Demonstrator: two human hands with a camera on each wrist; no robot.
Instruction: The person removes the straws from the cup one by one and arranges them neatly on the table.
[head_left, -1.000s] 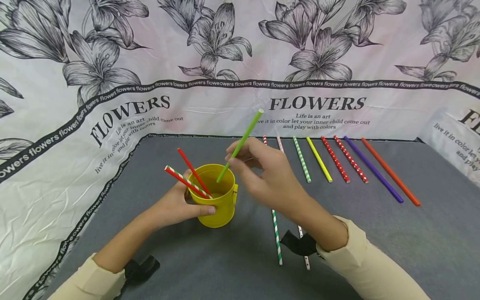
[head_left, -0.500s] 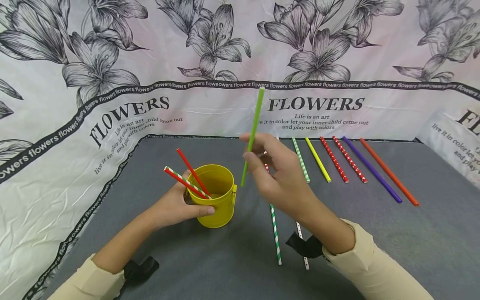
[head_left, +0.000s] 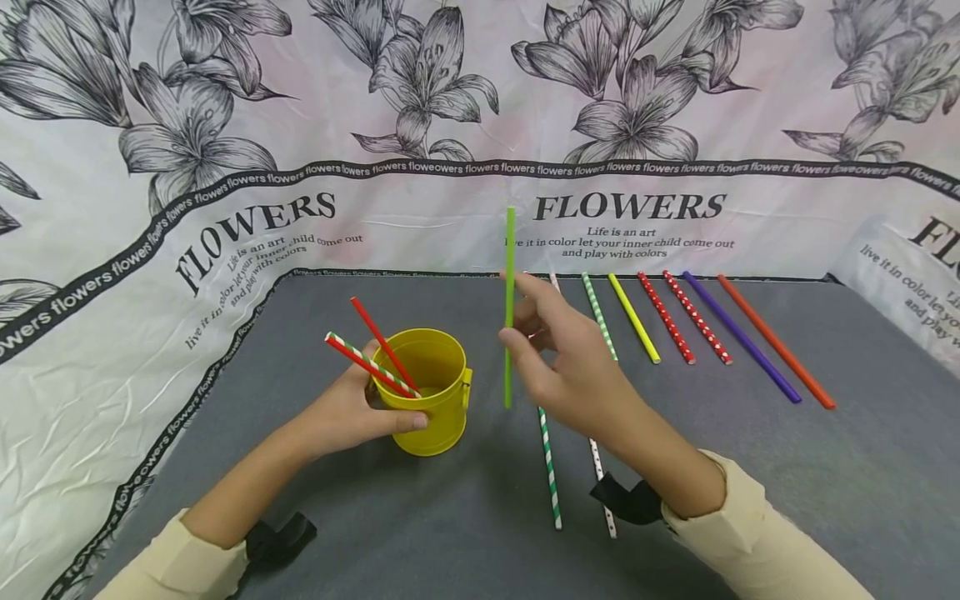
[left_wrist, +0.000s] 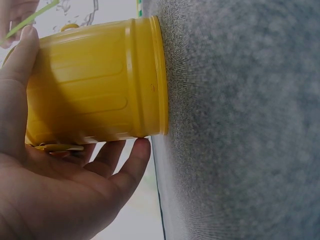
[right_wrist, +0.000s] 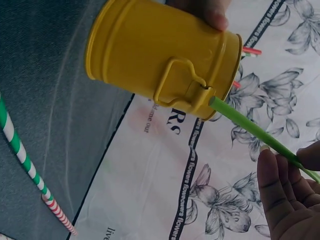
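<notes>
My left hand (head_left: 348,417) grips a small yellow metal bucket (head_left: 438,425), thumb across its near side and the other fingers behind it. The bucket stands upright on the grey table. A thin red straw (head_left: 373,327) and a red, green and white straw (head_left: 351,348) lean against its left rim. Between thumb and fingers, my right hand (head_left: 573,354) pinches a light green straw (head_left: 510,250), held nearly vertical to the right of the bucket. In the right wrist view, the straw's lower end (right_wrist: 214,102) overlaps the bucket's handle mount.
Behind my right hand lie a pale green striped straw (head_left: 598,308), a yellow straw (head_left: 634,319), two red dotted straws, a purple straw (head_left: 742,337) and an orange straw (head_left: 776,342). A green-and-white striped straw (head_left: 550,475) and a white dotted straw (head_left: 602,487) are nearer. Flowered cloth (head_left: 420,200) hangs behind.
My right hand has drawn the green straw from over the bucket's mouth out to the right, turned it upright and lowered it. The left hand and bucket stay put.
</notes>
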